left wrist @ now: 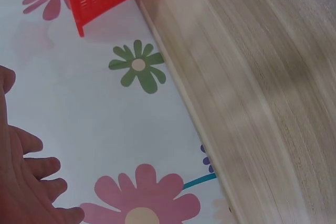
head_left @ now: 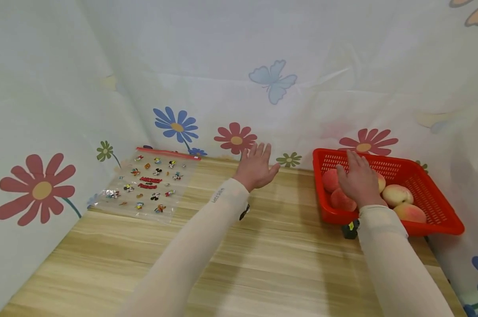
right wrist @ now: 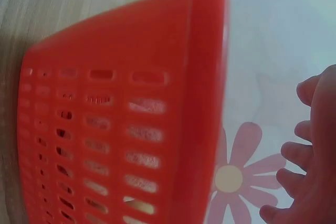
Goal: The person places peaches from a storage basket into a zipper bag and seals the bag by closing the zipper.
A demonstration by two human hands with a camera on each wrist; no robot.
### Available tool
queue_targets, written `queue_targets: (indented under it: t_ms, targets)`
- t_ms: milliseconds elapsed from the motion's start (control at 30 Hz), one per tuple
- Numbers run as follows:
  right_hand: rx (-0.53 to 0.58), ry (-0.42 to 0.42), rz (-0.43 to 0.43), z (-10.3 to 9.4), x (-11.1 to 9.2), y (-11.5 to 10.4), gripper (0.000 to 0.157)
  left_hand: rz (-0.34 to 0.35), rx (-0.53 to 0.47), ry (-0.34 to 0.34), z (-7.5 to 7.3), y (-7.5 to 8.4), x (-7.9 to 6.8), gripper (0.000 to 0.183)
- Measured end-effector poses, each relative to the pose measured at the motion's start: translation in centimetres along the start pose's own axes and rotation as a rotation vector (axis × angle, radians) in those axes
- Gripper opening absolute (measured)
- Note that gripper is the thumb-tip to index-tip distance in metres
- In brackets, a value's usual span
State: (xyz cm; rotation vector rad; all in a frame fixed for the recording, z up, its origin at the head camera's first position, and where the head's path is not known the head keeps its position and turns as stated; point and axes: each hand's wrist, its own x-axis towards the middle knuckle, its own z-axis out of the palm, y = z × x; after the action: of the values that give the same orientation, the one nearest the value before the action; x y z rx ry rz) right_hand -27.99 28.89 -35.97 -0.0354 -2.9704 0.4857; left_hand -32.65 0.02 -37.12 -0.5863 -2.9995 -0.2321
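Fingers (head_left: 354,162) of the right hand (head_left: 359,182): straight, thumb well apart, wide and empty, above the red basket (head_left: 441,211) at the far right of the surface (head_left: 286,246). Fingers of the left hand (head_left: 256,167): likewise straight, thumb spread, holding nothing, near the far edge, between basket and bag. Peaches (head_left: 397,194): inside the basket, to left and right of the right hand; contact with the fingers not discernible.

Suggested technique for a grasp from this position: descend from above, thumb on one side of a single peach, fingers on the other; prefer the near-right fruit, apparently the easiest to reach; squeeze lightly; keep the wrist clear of the near rim; steady the basket with the left hand in case of tipping.

Counts: basket, one; peaches, five visible, two redder at left and three at right, possibly more behind the hand; transparent printed bag (head_left: 148,182), one, flat at far left; large red flowers (head_left: 236,140) on the backdrop (head_left: 302,39), three; whole blue butterfly (head_left: 273,82), one.
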Motion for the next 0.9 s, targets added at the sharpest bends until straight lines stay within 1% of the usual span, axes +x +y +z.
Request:
queue_targets:
  t_ms: [167, 400, 533, 700, 833, 900]
  targets:
    - [-0.009, 0.004, 0.014, -0.3, -0.2, 0.5, 0.072, 0.006, 0.003, -0.008, 0.7, 0.5, 0.2, 0.074]
    - [-0.006, 0.038, 0.018, -0.5, -0.5, 1.8, 0.07, 0.015, 0.011, -0.004, 1.5, 1.4, 0.4, 0.074]
    - [-0.006, 0.019, 0.032, -0.7, -0.9, 2.7, 0.072, 0.018, 0.002, -0.005, 1.7, 2.1, 0.2, 0.073]
    - [-0.018, 0.014, 0.047, -0.6, -1.5, 3.6, 0.072, 0.024, -0.036, -0.014, 2.0, 2.8, -0.1, 0.071]
    - [-0.014, 0.02, 0.062, -0.8, -1.6, 4.1, 0.072, 0.017, -0.045, -0.016, 2.3, 3.3, 0.0, 0.072]
    - [-0.006, 0.022, 0.07, -0.9, -1.6, 4.4, 0.072, 0.018, -0.035, -0.015, 2.6, 3.5, 0.2, 0.072]
